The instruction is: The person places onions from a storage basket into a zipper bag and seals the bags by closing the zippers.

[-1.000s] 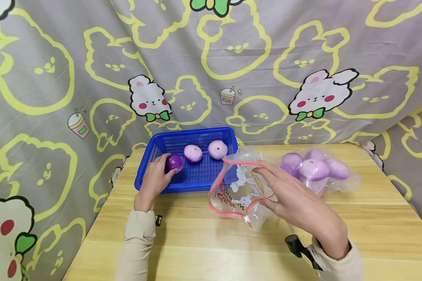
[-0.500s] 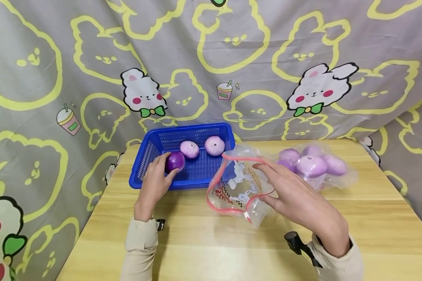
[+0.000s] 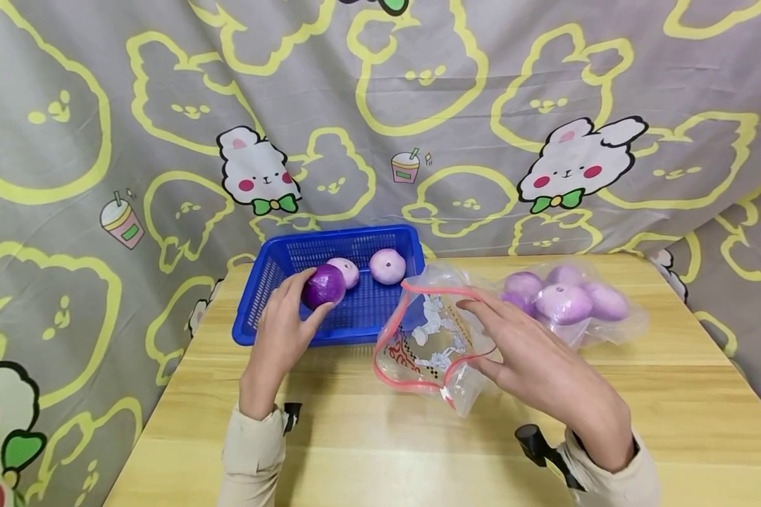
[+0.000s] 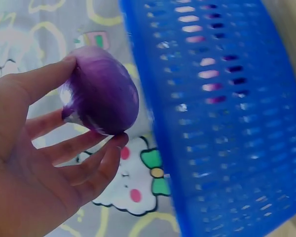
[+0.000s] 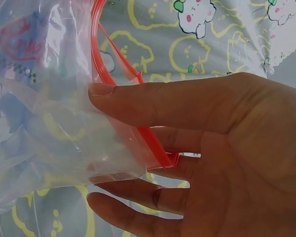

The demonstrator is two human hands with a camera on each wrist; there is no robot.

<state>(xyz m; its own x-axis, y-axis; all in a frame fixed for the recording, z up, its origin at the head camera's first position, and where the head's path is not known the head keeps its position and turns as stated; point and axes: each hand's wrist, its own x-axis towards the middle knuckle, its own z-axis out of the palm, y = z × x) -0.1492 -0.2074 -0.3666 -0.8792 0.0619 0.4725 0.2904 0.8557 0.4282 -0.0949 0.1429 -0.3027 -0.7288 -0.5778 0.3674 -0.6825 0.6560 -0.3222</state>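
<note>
My left hand [image 3: 285, 327] grips a dark purple red onion [image 3: 325, 286] between thumb and fingers, over the left part of a blue plastic basket [image 3: 368, 320]. In the left wrist view the onion [image 4: 102, 91] appears above the basket's rim, beside its slotted wall [image 4: 207, 133]. Two paler onions lie in the basket: one [image 3: 349, 271] partly behind the held onion, the other [image 3: 387, 267] near the back right. My right hand [image 3: 539, 359] pinches the edge of a clear zip bag [image 3: 431, 338], whose red-rimmed mouth gapes toward the basket. Thumb and fingers straddle that bag [image 5: 54, 113] in the right wrist view.
On the wooden table [image 3: 368, 451], a clear bag of several purple onions [image 3: 564, 303] lies right of the zip bag, partly behind my right hand. A grey curtain [image 3: 456, 91] with cartoon prints hangs along the table's back and sides.
My left hand has lifted the dark onion off the basket floor and shifted it slightly right. My right hand and the zip bag have stayed almost still. The head view has shifted a little.
</note>
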